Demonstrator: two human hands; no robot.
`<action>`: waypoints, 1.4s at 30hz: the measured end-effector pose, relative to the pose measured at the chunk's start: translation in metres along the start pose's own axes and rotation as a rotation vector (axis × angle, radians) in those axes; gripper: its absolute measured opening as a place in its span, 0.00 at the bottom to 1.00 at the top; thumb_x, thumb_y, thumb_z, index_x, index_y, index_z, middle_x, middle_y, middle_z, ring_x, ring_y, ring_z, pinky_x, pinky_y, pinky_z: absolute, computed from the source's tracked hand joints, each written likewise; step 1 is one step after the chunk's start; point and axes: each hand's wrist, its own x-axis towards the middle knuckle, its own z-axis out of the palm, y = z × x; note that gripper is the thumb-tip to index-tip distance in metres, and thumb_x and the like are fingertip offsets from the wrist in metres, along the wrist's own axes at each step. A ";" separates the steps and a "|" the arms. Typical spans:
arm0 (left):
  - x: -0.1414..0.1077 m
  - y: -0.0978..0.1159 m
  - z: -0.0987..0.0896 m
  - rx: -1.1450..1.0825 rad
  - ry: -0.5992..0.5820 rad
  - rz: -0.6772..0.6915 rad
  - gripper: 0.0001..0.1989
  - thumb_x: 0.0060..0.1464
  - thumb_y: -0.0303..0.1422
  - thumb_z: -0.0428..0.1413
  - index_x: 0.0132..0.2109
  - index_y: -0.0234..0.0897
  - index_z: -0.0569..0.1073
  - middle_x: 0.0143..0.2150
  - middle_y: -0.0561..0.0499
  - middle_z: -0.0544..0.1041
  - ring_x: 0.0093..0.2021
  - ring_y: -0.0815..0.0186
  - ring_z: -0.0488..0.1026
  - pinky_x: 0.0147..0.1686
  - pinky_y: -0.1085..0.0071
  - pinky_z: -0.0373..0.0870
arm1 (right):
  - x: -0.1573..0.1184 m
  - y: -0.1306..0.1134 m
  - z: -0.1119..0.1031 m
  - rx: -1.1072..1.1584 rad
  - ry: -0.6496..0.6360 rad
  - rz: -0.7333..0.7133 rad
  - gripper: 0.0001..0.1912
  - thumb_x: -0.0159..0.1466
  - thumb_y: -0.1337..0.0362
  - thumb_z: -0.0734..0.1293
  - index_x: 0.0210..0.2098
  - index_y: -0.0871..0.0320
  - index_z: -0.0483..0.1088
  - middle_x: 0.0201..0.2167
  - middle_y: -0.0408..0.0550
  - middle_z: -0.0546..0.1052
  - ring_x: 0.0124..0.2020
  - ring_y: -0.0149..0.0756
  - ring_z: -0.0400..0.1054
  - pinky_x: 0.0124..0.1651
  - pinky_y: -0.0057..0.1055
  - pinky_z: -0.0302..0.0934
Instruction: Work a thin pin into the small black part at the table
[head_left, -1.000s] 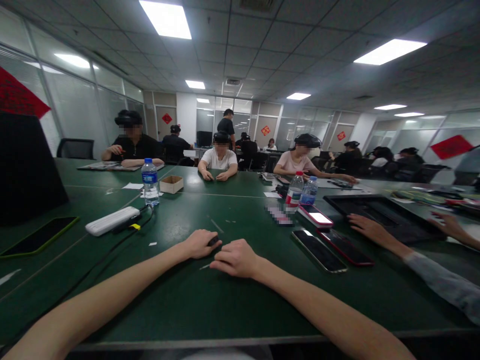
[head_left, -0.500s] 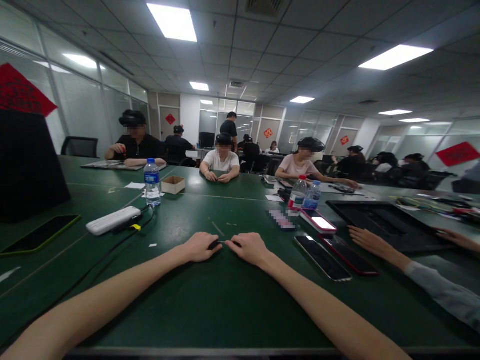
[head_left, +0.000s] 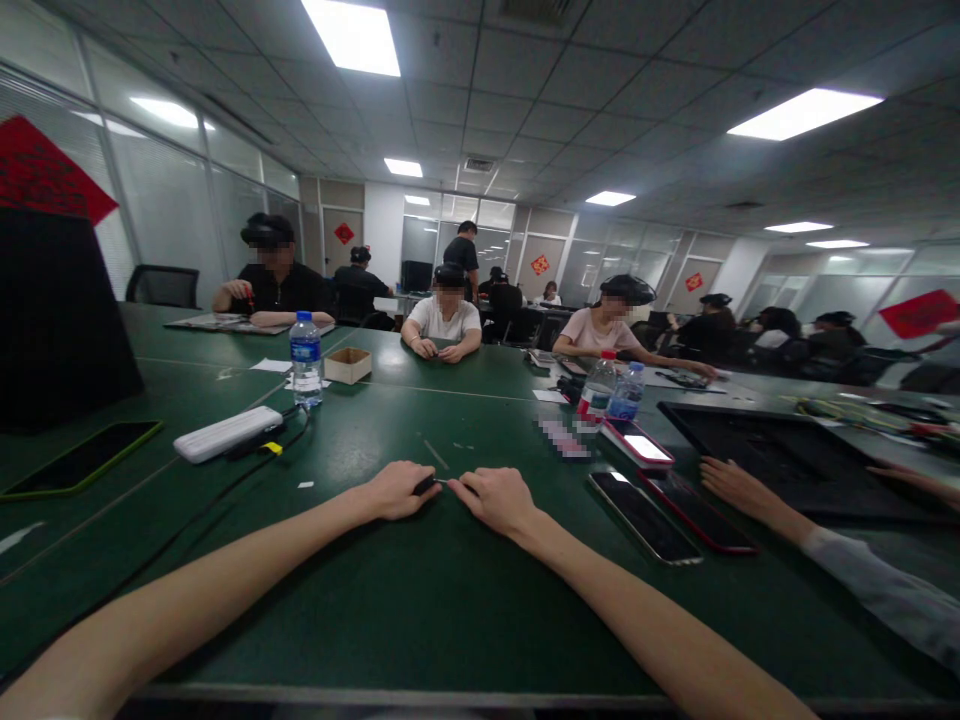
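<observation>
Just above the green table [head_left: 420,620], my left hand [head_left: 401,490] is closed on a small black object [head_left: 425,485]. A thin, light piece [head_left: 442,481] runs from it toward my right hand [head_left: 495,497]. The fingers of my right hand are curled, with thumb and forefinger at the end of that thin piece. Whatever lies inside the right hand is too small to make out. Both hands are close together near the middle of the table, knuckles up.
To the left lie a white power strip [head_left: 227,434] with a black cable, a phone [head_left: 82,460], a bottle [head_left: 306,358] and an open box [head_left: 348,366]. At right are phones [head_left: 645,517], bottles [head_left: 596,390] and another person's hand [head_left: 742,487] by a black tray [head_left: 765,440].
The view has shifted slightly. My left hand has moved a little left, and the gap between my hands looks slightly wider.
</observation>
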 end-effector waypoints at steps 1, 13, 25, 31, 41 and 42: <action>-0.001 0.000 -0.001 -0.005 0.000 -0.002 0.21 0.60 0.46 0.39 0.39 0.37 0.69 0.34 0.46 0.75 0.34 0.61 0.72 0.34 0.69 0.64 | 0.000 0.001 0.001 0.003 0.008 0.003 0.30 0.67 0.47 0.47 0.33 0.55 0.75 0.29 0.48 0.77 0.27 0.31 0.68 0.30 0.25 0.52; 0.005 0.001 -0.002 0.062 -0.050 -0.050 0.21 0.60 0.47 0.38 0.38 0.39 0.69 0.33 0.46 0.76 0.33 0.60 0.73 0.30 0.69 0.62 | -0.009 -0.052 -0.001 0.158 0.084 -0.602 0.24 0.66 0.48 0.52 0.30 0.54 0.73 0.22 0.43 0.72 0.23 0.27 0.62 0.28 0.25 0.49; 0.004 0.001 -0.001 0.062 -0.024 -0.011 0.21 0.60 0.47 0.39 0.40 0.38 0.69 0.35 0.45 0.76 0.35 0.59 0.73 0.33 0.68 0.64 | 0.006 0.030 0.009 0.129 0.016 -0.106 0.27 0.68 0.50 0.50 0.33 0.57 0.73 0.26 0.45 0.74 0.26 0.28 0.64 0.30 0.25 0.50; 0.004 0.002 -0.002 0.078 -0.043 -0.015 0.20 0.60 0.46 0.39 0.40 0.37 0.69 0.35 0.45 0.76 0.35 0.60 0.73 0.33 0.69 0.64 | 0.005 0.019 0.013 0.114 -0.021 -0.094 0.28 0.67 0.48 0.49 0.32 0.57 0.74 0.26 0.46 0.75 0.27 0.29 0.66 0.30 0.25 0.49; 0.002 0.000 -0.001 0.065 -0.052 -0.007 0.19 0.60 0.45 0.40 0.40 0.38 0.69 0.35 0.46 0.75 0.35 0.61 0.73 0.34 0.69 0.64 | 0.001 0.015 0.011 0.115 0.028 -0.074 0.28 0.67 0.49 0.50 0.31 0.56 0.74 0.24 0.46 0.75 0.26 0.29 0.66 0.29 0.26 0.49; 0.001 0.000 -0.002 0.061 -0.051 -0.001 0.20 0.60 0.45 0.39 0.40 0.38 0.69 0.35 0.46 0.75 0.35 0.62 0.73 0.34 0.69 0.64 | 0.001 0.014 0.010 0.124 0.045 -0.086 0.27 0.68 0.50 0.50 0.31 0.57 0.74 0.24 0.46 0.75 0.25 0.29 0.66 0.29 0.25 0.49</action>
